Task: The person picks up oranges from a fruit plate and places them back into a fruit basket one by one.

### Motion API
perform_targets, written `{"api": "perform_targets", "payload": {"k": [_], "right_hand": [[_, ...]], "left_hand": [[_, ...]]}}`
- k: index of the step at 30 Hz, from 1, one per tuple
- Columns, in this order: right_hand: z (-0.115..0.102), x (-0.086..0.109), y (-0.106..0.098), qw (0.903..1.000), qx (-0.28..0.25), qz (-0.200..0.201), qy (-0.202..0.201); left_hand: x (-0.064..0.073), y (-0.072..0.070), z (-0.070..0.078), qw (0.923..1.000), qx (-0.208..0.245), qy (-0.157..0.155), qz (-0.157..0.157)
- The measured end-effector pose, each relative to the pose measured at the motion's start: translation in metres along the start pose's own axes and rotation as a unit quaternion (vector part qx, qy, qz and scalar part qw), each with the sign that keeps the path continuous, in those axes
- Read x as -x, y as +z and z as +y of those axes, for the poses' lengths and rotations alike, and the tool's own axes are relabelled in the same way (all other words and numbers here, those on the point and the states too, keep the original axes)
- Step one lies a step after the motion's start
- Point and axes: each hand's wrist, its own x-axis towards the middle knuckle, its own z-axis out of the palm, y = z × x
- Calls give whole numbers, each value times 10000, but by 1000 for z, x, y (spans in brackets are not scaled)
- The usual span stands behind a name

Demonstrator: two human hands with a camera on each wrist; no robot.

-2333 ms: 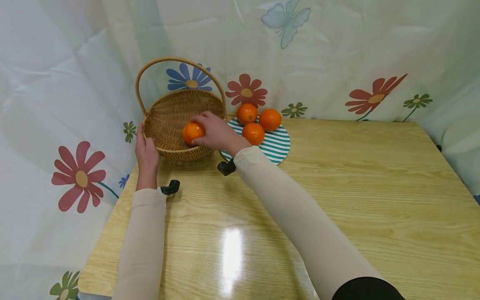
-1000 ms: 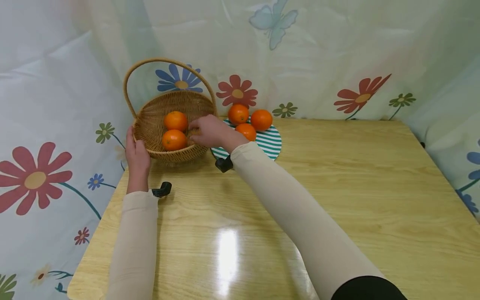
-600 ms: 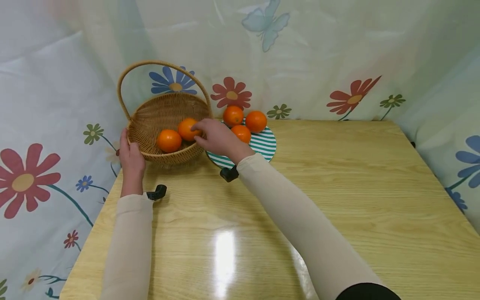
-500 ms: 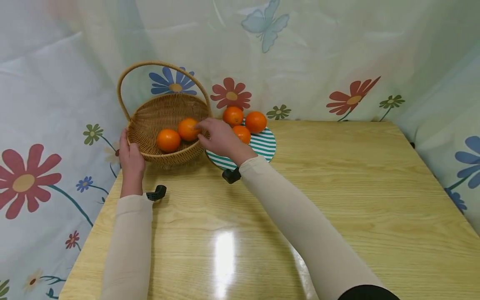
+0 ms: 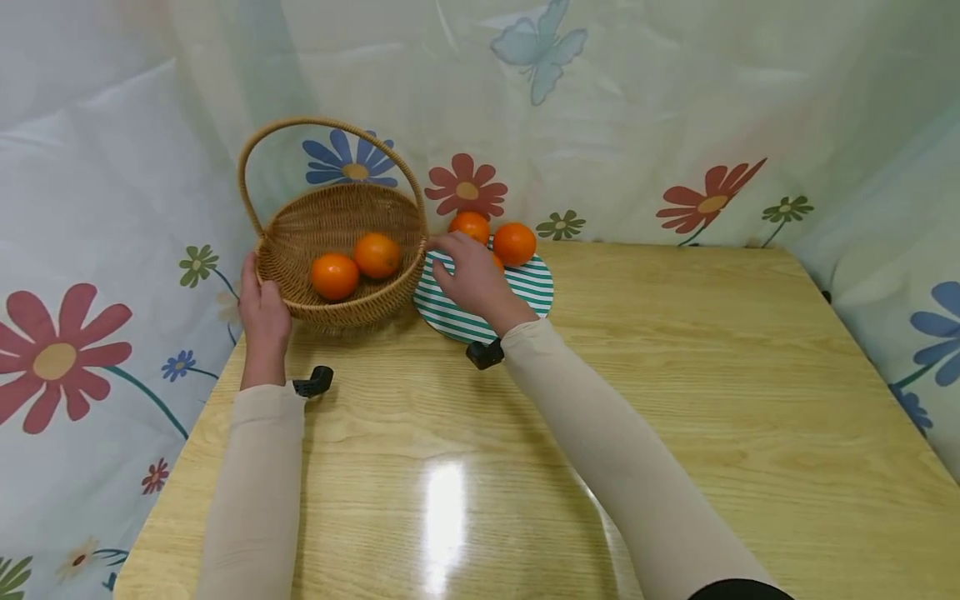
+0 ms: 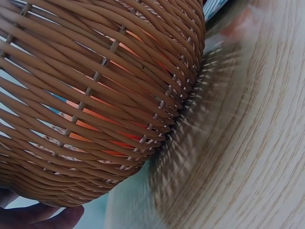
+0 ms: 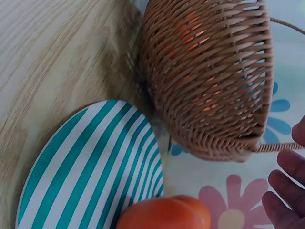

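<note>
A wicker basket point(image 5: 352, 312) with an arched handle stands at the left back of the table, two oranges point(image 5: 335, 277) side by side inside it. My left hand point(image 5: 264, 321) holds the basket's left side at the rim; in the left wrist view only a few fingers point(image 6: 52, 217) show under the weave. Just right of the basket, my right hand point(image 5: 474, 279) hovers over a green-and-white striped round plate point(image 7: 90, 162), fingers relaxed and apart, nothing in its grasp. Several oranges point(image 5: 514, 243) sit at the plate's back; my right hand partly covers them.
The wooden table point(image 5: 637, 375) stretches away to the right and front. Behind it hangs a flower-print curtain point(image 5: 637, 108), close to the basket and plate. A black wrist camera point(image 5: 485, 354) sits at the right cuff.
My right hand set a second orange into the basket, let it go, and moved right over the plate. The oranges in the basket shifted. My left hand stays on the basket.
</note>
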Motion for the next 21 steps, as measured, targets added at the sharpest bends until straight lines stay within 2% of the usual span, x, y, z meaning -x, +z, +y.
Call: {"api": "perform_targets", "payload": {"k": [8, 21], "right_hand": [[15, 2, 2, 9995, 102, 7, 309], [43, 7, 10, 9972, 190, -71, 726]], "left_hand": [[0, 0, -1, 9999, -65, -111, -17], [1, 0, 0, 9998, -153, -118, 35]]}}
